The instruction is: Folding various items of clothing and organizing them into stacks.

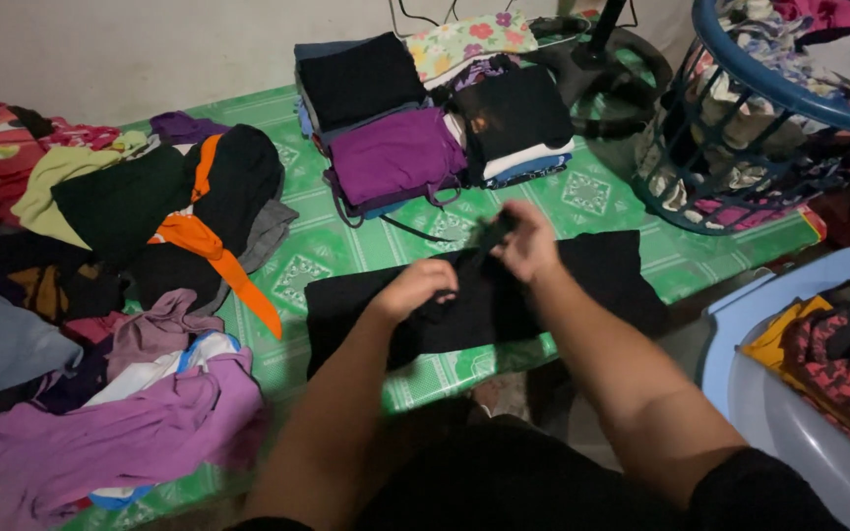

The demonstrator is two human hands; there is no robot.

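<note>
A black garment [602,275] lies spread flat on the green patterned mat [346,246] in front of me. My left hand [415,287] rests closed on its middle, pinching the cloth. My right hand [523,241] grips a fold of the same garment near its upper edge, lifting it slightly. Both forearms reach in from the bottom of the view.
Folded stacks, black [361,79], purple [395,152] and floral [464,39], sit at the mat's far end. A loose heap of clothes [130,295] fills the left side. A blue laundry basket [769,108] stands far right, a pale blue tub [799,413] of clothes near right.
</note>
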